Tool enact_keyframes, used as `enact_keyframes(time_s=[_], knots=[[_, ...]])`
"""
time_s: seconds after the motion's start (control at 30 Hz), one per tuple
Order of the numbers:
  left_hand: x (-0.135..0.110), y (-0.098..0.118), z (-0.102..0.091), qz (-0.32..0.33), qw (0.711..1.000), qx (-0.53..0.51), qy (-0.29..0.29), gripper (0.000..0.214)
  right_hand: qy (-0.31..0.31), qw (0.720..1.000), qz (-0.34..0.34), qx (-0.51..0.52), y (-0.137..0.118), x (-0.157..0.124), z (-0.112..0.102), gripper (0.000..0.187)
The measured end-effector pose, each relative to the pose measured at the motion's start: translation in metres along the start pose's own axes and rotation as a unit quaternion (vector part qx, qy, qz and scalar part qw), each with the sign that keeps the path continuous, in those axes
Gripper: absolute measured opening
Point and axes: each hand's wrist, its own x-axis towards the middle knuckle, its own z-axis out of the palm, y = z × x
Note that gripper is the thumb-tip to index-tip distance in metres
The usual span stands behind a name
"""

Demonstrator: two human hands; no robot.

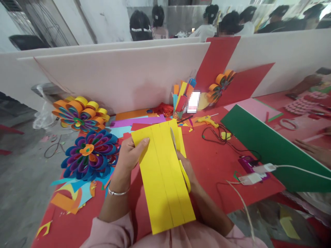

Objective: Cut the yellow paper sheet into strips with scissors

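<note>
My left hand [130, 151] is closed on the upper left edge of a yellow sheet [162, 179], its thumb lying on top. Long pencil lines run down the sheet. At the sheet's right side my right hand [186, 165] is closed around scissors [173, 138] with yellow handles. One blade shows over the paper near the far edge, and a strip on the right is partly split off there. Part of my right hand is hidden behind the sheet. Left of my left hand lies a blue and purple paper flower [90, 155].
An orange and yellow paper flower [80, 113] and paper scraps [74, 194] lie to the left. Further back are a cup of paper strips [179, 112], a phone [193, 102] and a yellow glue gun [208, 120]. On the right are a power strip [249, 165], cables and a green board [271, 148]. Another person's hand [314, 151] is beyond.
</note>
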Motion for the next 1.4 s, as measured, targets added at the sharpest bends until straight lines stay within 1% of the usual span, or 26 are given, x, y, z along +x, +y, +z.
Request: enact_keyframes(time_s=[0.17, 0.23, 0.37, 0.47, 0.57, 0.7, 0.87, 1.1, 1.27, 1.4], knots=[[-0.002, 0.006, 0.004, 0.003, 0.999, 0.045, -0.01, 0.027, 0.035, 0.997, 0.067, -0.006, -0.008, 0.005, 0.001, 0.029], [-0.003, 0.009, 0.006, 0.007, 0.999, 0.046, -0.019, 0.026, 0.045, 0.996, 0.077, -0.02, -0.007, 0.008, 0.001, 0.03], [-0.004, 0.008, 0.006, 0.004, 0.998, 0.055, -0.018, 0.027, 0.038, 0.995, 0.026, -0.089, -0.004, 0.009, -0.001, 0.032], [-0.003, 0.004, 0.003, 0.004, 0.998, 0.066, -0.008, 0.029, 0.028, 0.993, -0.014, -0.11, -0.004, 0.008, -0.002, 0.033], [-0.002, 0.001, 0.002, 0.01, 0.998, 0.063, -0.011, 0.032, 0.022, 0.993, -0.041, -0.11, -0.004, 0.007, -0.002, 0.036], [-0.003, 0.003, 0.003, 0.006, 0.998, 0.052, -0.017, 0.033, 0.024, 0.994, -0.055, -0.094, -0.005, 0.006, 0.0, 0.035], [-0.004, 0.004, 0.004, 0.006, 0.998, 0.053, -0.017, 0.029, 0.022, 0.994, -0.077, -0.072, -0.002, 0.005, 0.001, 0.033], [-0.001, 0.004, 0.004, 0.011, 0.998, 0.061, -0.008, 0.025, 0.019, 0.994, -0.074, -0.073, -0.003, 0.005, 0.001, 0.03], [-0.003, 0.006, 0.006, 0.004, 0.998, 0.06, -0.025, 0.027, 0.027, 0.993, -0.063, -0.099, -0.003, 0.009, -0.001, 0.034], [-0.004, 0.005, 0.007, 0.006, 0.998, 0.05, -0.034, 0.024, 0.036, 0.991, -0.057, -0.113, -0.002, 0.013, -0.002, 0.033]])
